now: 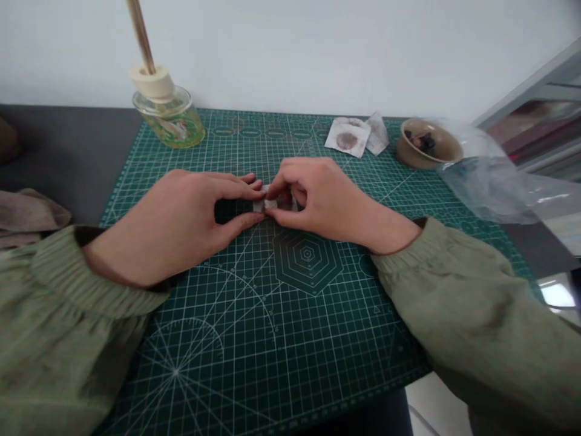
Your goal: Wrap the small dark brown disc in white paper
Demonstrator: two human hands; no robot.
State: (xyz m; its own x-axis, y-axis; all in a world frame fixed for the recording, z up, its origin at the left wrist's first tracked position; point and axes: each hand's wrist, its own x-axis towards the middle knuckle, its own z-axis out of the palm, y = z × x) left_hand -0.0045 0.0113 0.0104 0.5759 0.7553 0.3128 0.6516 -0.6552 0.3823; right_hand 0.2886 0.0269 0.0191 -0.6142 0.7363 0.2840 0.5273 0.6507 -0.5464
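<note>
A small folded piece of thin white paper (pixel 271 204) lies low over the middle of the cutting mat, partly hidden by fingers. My left hand (pixel 186 215) comes in from the left, its thumb and fingers pinching the paper's left part. From the right, my right hand (pixel 320 197) pinches the same paper with thumb and index finger, and the fingertips of both hands almost meet. Something darker shows under the right fingers, too hidden to make out. Beyond the hands lie a white paper square with a brown round stain (pixel 347 137) and another thin whitish paper piece (pixel 377 133).
Green cutting mat (pixel 236 339) covers most of the table. A glass reed diffuser (pixel 170 118) stands at the back left. At the back right are a brown bowl with dark bits (pixel 426 145) and a clear plastic bag (pixel 490 175). Brownish cloth (pixel 31 212) lies far left.
</note>
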